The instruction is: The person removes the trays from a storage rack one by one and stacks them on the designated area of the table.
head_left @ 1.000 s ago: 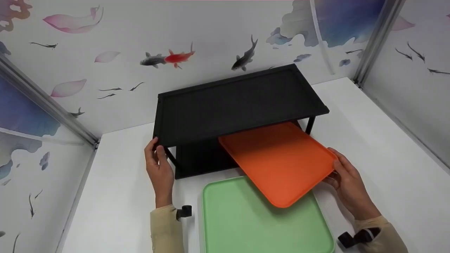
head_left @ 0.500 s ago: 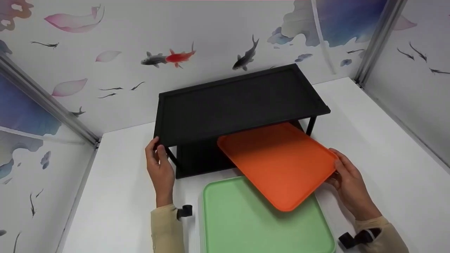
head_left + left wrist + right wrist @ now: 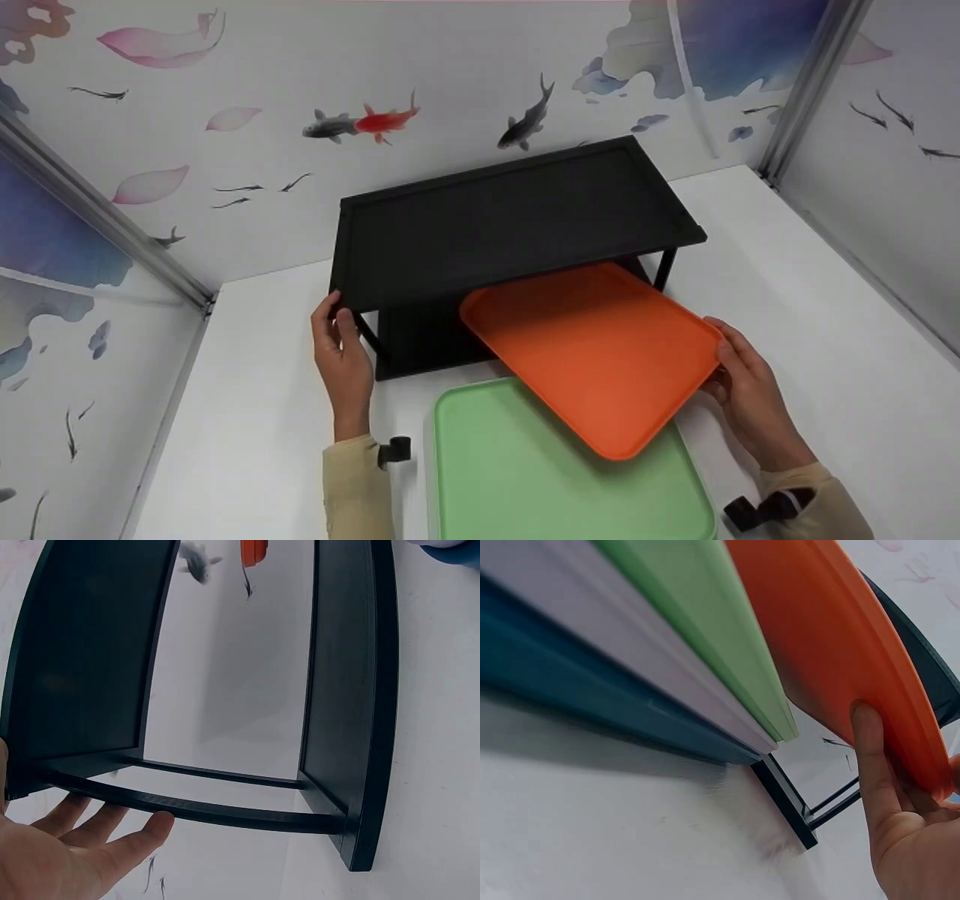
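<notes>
My right hand (image 3: 750, 394) holds an orange tray (image 3: 600, 352) by its right corner, thumb on top and fingers underneath. The tray is tilted, its far part under the upper shelf of a black two-tier rack (image 3: 510, 225). Its near corner hangs above a green tray (image 3: 555, 480). At the rack's front left corner, my left hand (image 3: 343, 367) grips the edge of the upper shelf. In the left wrist view, the fingers (image 3: 142, 836) lie along the rack's side post. The right wrist view shows fingers (image 3: 868, 735) against the orange tray's underside.
Under the green tray lie a pale lilac tray (image 3: 630, 645) and a dark blue tray (image 3: 577, 675), stacked on the white table (image 3: 240, 420). A patterned wall (image 3: 420, 60) stands close behind the rack, with side walls left and right.
The orange tray has come slightly nearer and lower, its near corner reaching further over the green tray. My left hand stays at the rack's corner, and the rack has not visibly moved.
</notes>
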Tool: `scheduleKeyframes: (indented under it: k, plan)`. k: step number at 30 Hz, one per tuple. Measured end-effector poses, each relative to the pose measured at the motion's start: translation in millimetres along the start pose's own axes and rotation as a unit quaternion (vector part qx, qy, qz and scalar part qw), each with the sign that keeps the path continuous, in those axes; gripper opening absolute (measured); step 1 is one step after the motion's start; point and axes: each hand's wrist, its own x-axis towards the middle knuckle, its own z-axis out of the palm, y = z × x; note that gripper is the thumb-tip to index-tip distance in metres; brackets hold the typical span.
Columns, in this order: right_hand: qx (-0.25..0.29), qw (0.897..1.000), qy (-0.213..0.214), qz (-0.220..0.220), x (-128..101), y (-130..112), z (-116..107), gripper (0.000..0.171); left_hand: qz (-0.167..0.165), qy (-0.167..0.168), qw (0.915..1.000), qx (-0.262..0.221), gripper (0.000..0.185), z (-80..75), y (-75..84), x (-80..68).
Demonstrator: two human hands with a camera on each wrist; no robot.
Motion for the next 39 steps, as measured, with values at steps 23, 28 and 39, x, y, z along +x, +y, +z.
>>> scheduleKeyframes:
  k: [23,28,39]
  plan:
    - [-0.018,1.000,-0.009,0.000,-0.5,-1.4,-0.3,0.050,-0.013,0.000,0.9999,-0.002,0.040,-0.5,2.6,-1.1]
    - [-0.018,1.000,0.001,0.004,0.0,-0.1,-0.2,0.050,-0.014,0.000,0.9999,0.001,0.040,-0.3,2.4,-0.4]
    - [-0.019,1.000,-0.001,0.001,-1.0,0.2,-0.2,0.052,-0.016,-0.002,0.9999,-0.002,0.040,-0.6,1.6,-1.1]
